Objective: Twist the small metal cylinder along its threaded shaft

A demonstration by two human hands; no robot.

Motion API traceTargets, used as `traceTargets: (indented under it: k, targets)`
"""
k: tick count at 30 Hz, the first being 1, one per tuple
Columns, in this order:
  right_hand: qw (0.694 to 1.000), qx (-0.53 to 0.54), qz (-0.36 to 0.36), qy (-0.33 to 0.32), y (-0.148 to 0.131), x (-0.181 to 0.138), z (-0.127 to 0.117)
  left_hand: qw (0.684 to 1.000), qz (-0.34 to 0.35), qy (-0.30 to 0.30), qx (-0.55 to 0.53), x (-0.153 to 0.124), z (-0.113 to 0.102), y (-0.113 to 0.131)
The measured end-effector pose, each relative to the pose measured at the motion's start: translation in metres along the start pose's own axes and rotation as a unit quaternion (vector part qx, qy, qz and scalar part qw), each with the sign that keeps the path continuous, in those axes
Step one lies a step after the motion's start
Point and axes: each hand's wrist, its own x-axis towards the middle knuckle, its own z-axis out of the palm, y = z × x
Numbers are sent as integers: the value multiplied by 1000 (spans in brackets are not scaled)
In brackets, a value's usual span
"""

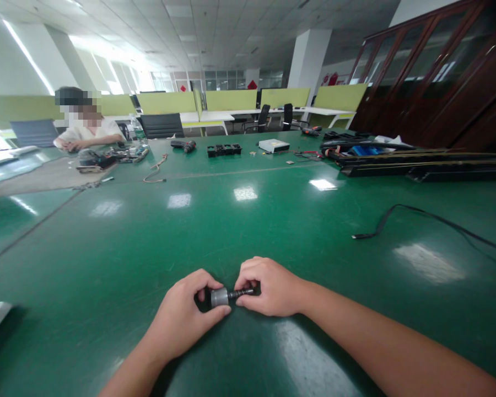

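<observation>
In the head view, a small silver-grey metal cylinder with a dark, ridged shaft [220, 297] lies sideways low in the middle, just over the green tabletop. My left hand [186, 309] grips the cylinder end between thumb and fingers. From the other side, my right hand [268, 286] pinches the thin shaft, its fingertips and thumb closed around it. The shaft's tip shows between the right fingers. The cylinder's far left end is partly hidden by my left fingers. Whether the cylinder and shaft are one piece, I cannot tell.
A black cable [380, 223] lies on the right. Across the table [231, 231] are a power drill [184, 146], a black slotted block [224, 150], a white-grey box [274, 145] and a pile of dark parts [364, 151]. Another person [89, 129] sits at the far left.
</observation>
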Motion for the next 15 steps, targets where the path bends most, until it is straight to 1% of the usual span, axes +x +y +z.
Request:
traceTargets:
  k: [15]
  targets:
    - [1000, -3, -4, 3, 1, -1, 1, 1000, 0, -6, 4, 0, -1, 1]
